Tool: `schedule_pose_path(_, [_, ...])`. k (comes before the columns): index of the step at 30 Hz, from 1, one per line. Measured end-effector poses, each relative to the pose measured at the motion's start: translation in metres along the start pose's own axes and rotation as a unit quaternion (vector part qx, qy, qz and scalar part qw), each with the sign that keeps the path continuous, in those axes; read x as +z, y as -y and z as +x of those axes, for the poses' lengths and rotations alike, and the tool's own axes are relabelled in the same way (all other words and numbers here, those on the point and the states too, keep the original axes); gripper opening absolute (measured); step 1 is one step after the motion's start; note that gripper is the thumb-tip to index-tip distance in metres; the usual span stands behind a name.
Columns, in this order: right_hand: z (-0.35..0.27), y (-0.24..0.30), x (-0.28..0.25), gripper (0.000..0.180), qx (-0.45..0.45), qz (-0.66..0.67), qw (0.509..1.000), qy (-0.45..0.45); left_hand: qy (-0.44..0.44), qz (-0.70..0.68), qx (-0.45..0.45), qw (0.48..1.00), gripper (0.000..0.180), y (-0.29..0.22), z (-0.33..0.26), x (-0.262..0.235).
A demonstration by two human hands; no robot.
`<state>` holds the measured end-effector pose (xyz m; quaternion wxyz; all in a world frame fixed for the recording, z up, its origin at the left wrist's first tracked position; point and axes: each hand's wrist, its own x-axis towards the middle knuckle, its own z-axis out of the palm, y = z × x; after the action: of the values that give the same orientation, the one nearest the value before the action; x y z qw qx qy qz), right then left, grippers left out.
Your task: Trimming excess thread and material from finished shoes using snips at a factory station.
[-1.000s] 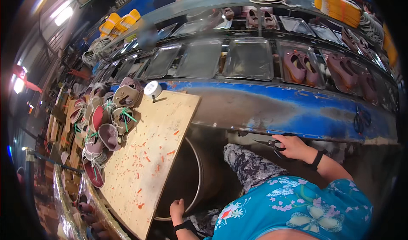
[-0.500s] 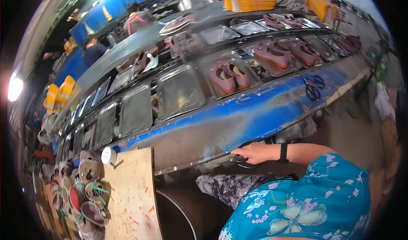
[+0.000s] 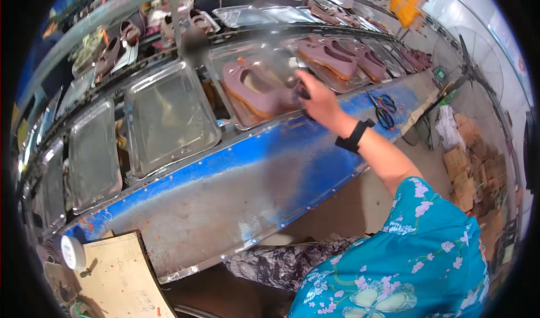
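The right hand (image 3: pixel 318 99) is raised over the near edge of a clear plastic tray (image 3: pixel 256 87) that holds a pair of mauve shoe uppers (image 3: pixel 253 90); its fingers are curled around a small dark object, too blurred to identify, at the tray's right rim. A black wristband (image 3: pixel 352 136) sits on the forearm just below the hand. The left hand is out of view. The tray rests on the conveyor line, directly above the blue-painted metal side panel (image 3: pixel 236 177). To the left of this tray, an empty clear tray (image 3: pixel 169 115) lies on the same line; to its right, another tray carries more mauve uppers (image 3: pixel 337 62). Blue-handled scissors (image 3: pixel 382 107) lie on the panel's top edge, right of the hand. A wooden board (image 3: pixel 121 278) sits below the panel's left end.
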<state>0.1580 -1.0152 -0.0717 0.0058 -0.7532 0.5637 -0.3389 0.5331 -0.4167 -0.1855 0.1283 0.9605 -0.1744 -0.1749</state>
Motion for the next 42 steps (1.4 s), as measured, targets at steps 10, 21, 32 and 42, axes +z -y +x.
schedule_pose_path(10, [0.025, -0.049, 0.030, 0.063, 0.031, -0.074, 0.995, 0.055, -0.058, -0.032, -0.138, 0.988, 0.031, -0.026, 0.006, -0.002])
schedule_pose_path(21, [0.044, 0.026, 0.036, 0.070, -0.114, -0.126, 0.965, 0.200, -0.121, 0.051, -0.115, 0.985, 0.039, 0.297, 0.047, 0.113])
schedule_pose_path(32, [0.047, -0.009, 0.070, 0.063, -0.089, -0.038, 0.963, 0.253, -0.140, 0.076, -0.025, 0.987, 0.030, 0.366, 0.031, 0.086])
schedule_pose_path(42, [0.033, -0.023, 0.091, 0.058, -0.189, -0.031, 0.969, 0.154, -0.110, 0.057, 0.032, 0.992, 0.027, 0.078, 0.023, 0.054])
